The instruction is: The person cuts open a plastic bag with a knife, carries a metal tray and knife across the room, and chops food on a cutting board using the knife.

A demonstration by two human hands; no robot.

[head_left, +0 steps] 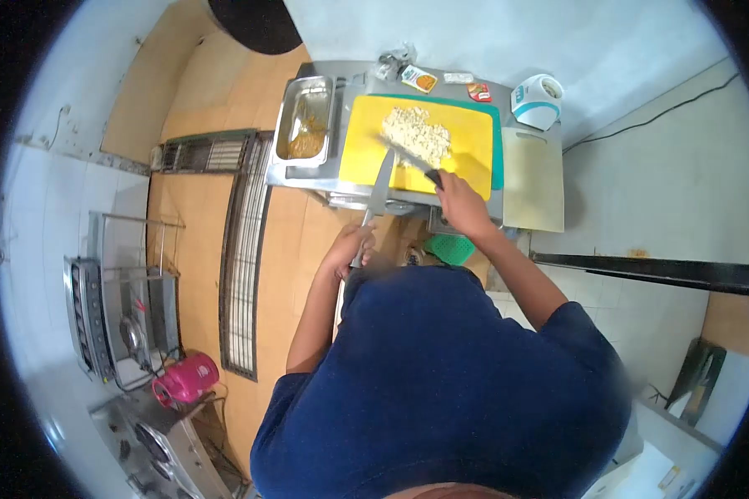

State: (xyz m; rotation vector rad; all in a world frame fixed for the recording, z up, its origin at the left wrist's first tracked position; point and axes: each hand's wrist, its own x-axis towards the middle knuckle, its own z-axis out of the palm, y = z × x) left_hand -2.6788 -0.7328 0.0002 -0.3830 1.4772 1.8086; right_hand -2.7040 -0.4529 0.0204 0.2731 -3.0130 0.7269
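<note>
My left hand (352, 249) is closed around the handle of a long knife (382, 185), its blade pointing up toward the chopped pieces. Another knife with a black handle (434, 176) is gripped in my right hand (461, 203); its blade (408, 155) slants up and left over the food and looks slightly blurred. The two blades are close together, and whether they touch I cannot tell. Pale chopped pieces (420, 135) lie heaped on the yellow cutting board (364, 125), which rests over a green board (497, 150).
A metal tray (331, 116) with brownish food stands left of the boards. Small packets (419, 79) and a white-and-teal device (537, 101) sit along the back. A pale board (534, 179) lies at the right. On the floor are drain grates (243, 274) and a pink gas cylinder (186, 379).
</note>
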